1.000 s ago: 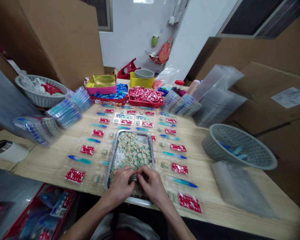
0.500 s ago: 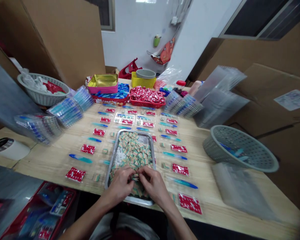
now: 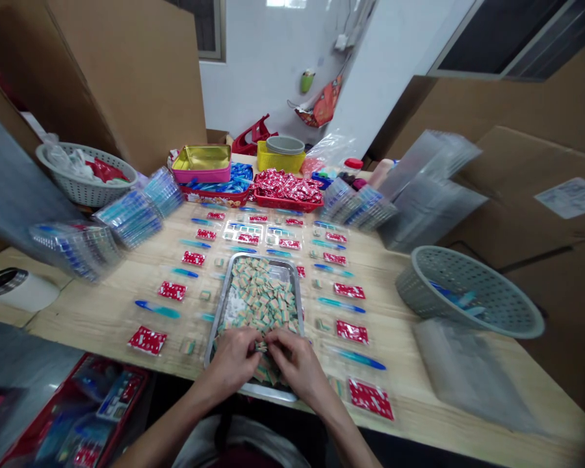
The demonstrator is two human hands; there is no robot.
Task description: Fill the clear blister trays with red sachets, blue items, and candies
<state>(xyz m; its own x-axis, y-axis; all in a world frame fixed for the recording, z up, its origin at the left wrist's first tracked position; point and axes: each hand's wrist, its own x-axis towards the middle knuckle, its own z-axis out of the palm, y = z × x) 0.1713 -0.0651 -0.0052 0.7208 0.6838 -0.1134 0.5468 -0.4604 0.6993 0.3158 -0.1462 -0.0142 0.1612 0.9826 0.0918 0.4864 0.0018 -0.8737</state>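
A metal tray (image 3: 220,312) full of small striped erasers (image 3: 263,296) lies on the wooden table in front of me. My left hand (image 3: 234,359) and my right hand (image 3: 295,361) rest together over the tray's near end, fingers curled and pinching a small eraser piece (image 3: 261,346) between them. Clear packs holding red packets (image 3: 147,339) and blue pens (image 3: 156,309) lie in rows on both sides of the tray.
A grey basket (image 3: 468,292) stands at the right above a stack of clear bags (image 3: 468,370). At the back are a red tray of red packets (image 3: 285,187), a pink tin (image 3: 201,164) and a white basket (image 3: 85,172). Stacked clear packs (image 3: 78,247) lean at the left.
Both hands stay together over the tray's near end, with only small finger movements. The view has shifted slightly.
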